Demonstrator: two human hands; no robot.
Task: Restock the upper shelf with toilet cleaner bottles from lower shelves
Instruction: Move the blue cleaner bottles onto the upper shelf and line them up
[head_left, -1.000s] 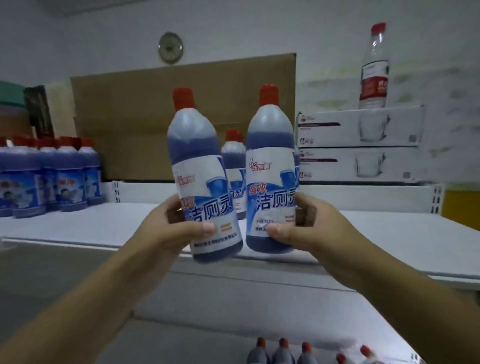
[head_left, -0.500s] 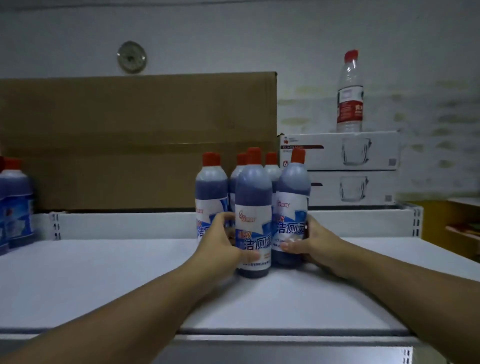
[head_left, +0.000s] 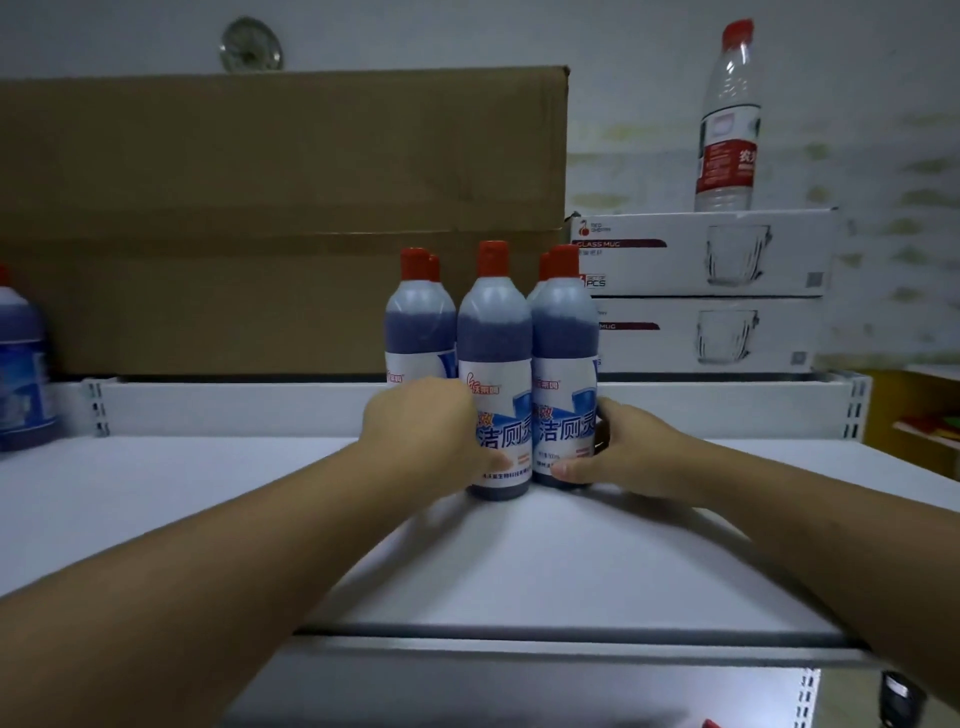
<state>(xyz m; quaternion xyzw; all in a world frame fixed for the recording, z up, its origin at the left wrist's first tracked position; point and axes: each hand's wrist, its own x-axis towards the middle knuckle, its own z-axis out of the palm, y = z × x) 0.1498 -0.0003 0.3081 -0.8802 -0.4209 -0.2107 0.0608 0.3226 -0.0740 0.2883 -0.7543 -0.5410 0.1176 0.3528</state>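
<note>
Left hand (head_left: 431, 431) curled round the lower body of the centre bottle (head_left: 496, 338), thumb lying across the label; right hand (head_left: 628, 452) curled likewise round the right bottle (head_left: 563, 332), thumb low on its front. The remaining fingers pass behind the bottles and cannot be seen. Both bottles stand with long axes vertical, red caps up, touching side by side directly ahead of and between the hands; each hand is at its own bottle, neither nearer. Their bases appear to rest on the upper shelf (head_left: 208, 509), though shadow makes contact uncertain. Rear bottles (head_left: 418, 317) stand just behind, so release probably calls for the hands to part sideways and draw back, not forward. Beyond: cardboard carton (head_left: 260, 208); stacked glass-mug boxes (head_left: 701, 254) bearing a water bottle (head_left: 727, 119); far-left bottle (head_left: 21, 364), well apart.
</note>
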